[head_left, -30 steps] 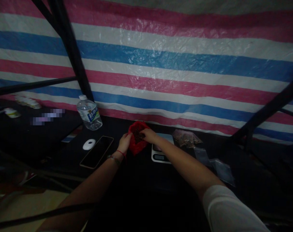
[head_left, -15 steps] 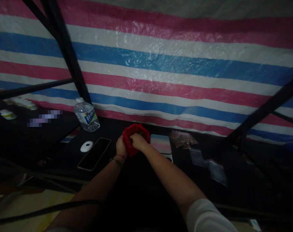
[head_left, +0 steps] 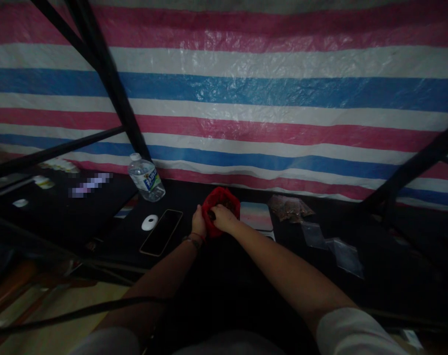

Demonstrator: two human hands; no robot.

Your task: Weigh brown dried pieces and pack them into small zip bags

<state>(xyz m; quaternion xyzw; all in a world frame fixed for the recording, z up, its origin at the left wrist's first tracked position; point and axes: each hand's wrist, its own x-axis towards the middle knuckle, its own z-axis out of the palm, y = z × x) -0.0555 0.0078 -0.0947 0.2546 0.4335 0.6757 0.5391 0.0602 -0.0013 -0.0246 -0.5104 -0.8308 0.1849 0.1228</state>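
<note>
My left hand (head_left: 199,223) is closed on the left side of a red cloth bag (head_left: 227,193), whose mouth is spread wide. Inside the bag lie dark brown, loose-looking bits, too dim to name. My right hand (head_left: 225,218) reaches over the rim into the bag with curled fingers; what they pinch is hidden. Just right of the bag is a flat scale-like device (head_left: 256,217) with a pale blue and pink top. Further right are small clear bags of brown bits (head_left: 290,209) and flat clear zip bags (head_left: 347,257).
To the left lie a phone (head_left: 162,232) and a white round object with a hole (head_left: 150,227). A plastic bottle (head_left: 147,180) stands behind them. Black metal bars (head_left: 116,98) slant at both sides, before a striped plastic sheet (head_left: 253,93). Small white containers (head_left: 43,182) sit far left.
The view has turned a little left, so everything sits further right in the picture. My left hand still holds the red bag and my right hand remains inside it.
</note>
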